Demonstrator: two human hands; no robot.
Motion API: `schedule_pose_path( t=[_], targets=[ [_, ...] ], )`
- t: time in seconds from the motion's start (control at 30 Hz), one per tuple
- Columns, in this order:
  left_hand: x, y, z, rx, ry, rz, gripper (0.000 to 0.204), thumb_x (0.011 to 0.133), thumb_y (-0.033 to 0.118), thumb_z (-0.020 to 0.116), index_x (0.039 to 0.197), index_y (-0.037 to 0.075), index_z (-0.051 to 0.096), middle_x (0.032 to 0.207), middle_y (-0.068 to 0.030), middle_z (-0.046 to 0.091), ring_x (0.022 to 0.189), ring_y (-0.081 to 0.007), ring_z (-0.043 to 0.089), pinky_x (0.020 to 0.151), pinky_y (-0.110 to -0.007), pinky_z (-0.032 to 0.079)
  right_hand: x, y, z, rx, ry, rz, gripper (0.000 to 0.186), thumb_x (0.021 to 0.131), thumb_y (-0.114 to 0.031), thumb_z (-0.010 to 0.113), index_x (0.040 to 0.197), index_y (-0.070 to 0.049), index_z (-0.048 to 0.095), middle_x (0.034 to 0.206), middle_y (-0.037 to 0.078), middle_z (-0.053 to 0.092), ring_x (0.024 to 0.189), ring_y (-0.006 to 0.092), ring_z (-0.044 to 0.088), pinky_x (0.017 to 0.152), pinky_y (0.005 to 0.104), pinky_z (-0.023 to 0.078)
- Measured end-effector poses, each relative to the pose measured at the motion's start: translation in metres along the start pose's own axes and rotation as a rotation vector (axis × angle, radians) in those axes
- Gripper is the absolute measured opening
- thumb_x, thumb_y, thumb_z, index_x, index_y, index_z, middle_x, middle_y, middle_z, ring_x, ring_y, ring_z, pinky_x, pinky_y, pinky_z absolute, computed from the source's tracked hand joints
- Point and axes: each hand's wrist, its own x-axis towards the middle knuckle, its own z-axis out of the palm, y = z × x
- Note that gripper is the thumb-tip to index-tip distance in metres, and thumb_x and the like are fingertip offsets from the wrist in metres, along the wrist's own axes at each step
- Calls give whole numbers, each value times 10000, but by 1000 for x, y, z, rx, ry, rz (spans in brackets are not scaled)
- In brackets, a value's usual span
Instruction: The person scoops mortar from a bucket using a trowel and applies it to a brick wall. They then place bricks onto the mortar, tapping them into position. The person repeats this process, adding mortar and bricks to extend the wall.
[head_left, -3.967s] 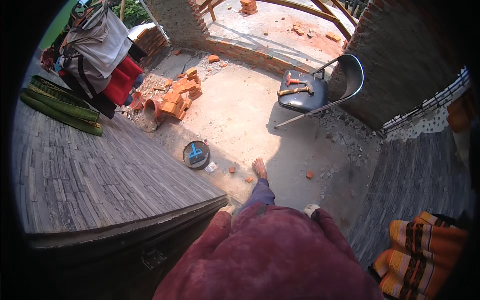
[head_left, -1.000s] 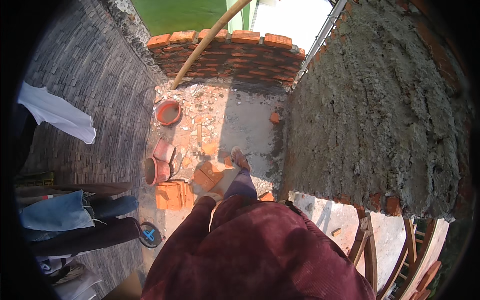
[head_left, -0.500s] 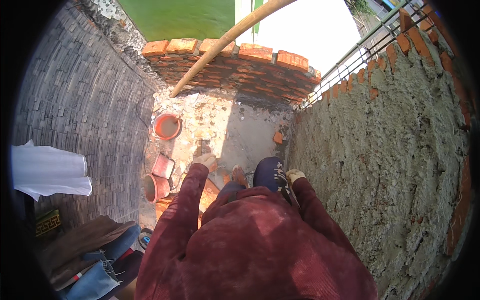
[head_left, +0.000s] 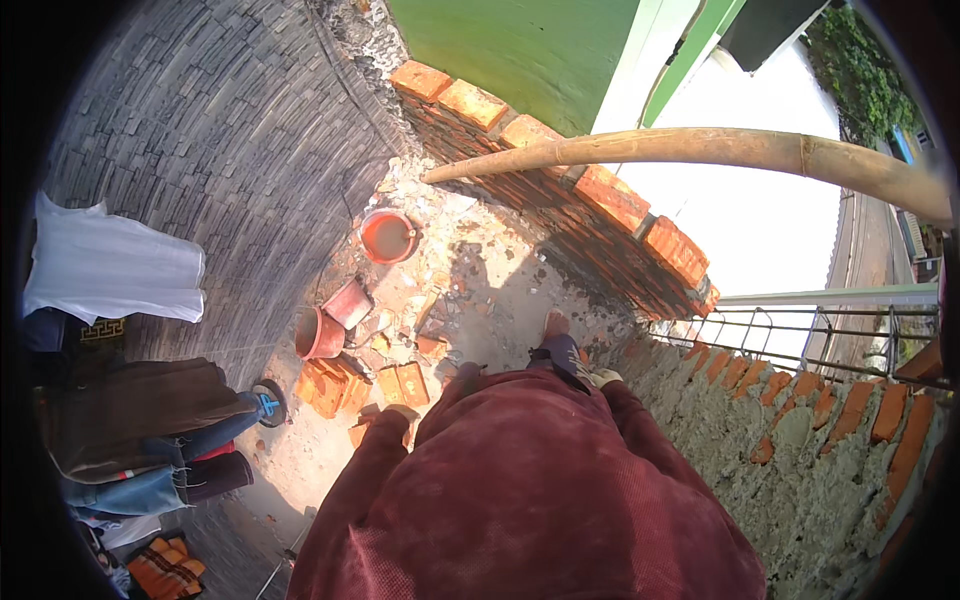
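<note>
I'd say they're just getting into position by the loose bricks (head_left: pixel 403 384), left of centre; lifting one would call for stooping. Left hand (head_left: pixel 403 411), right hand (head_left: pixel 605 378): can't tell whether either grips anything.

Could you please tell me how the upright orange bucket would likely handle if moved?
The bucket likely feels heavy for its size, given the grey-brown material inside. Its open top could let that spill if tipped, and the surrounding rubble may make it catch when pushed.
</note>
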Motion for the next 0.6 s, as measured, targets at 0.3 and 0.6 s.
schedule_pose_path(
  t=[0.3, 0.6],
  targets=[
    [-3, 185, -110, -1011, 703, 271, 488, 988, 459, 570, 1265, 73, 684, 1218, -217, 693, 1165, -392, 639, 1013, -448, 482, 65, -55, -169, -741, -143, -388, 350, 865, -246, 570, 1108, -104, 778, 1190, 140, 735, 1164, 297, 671, 998, 381, 519],
    [30, 188, -59, -975, 560, 150, 510, 975, 484, 544, 1274, 95, 684, 1175, -203, 705, 1130, -397, 626, 967, -435, 483, 93, -69, -129, -239, -172, -163, 426, 885, -330, 612, 1183, -57, 745, 1206, 196, 724, 1189, 324, 668, 1003, 387, 515]
  ],
)
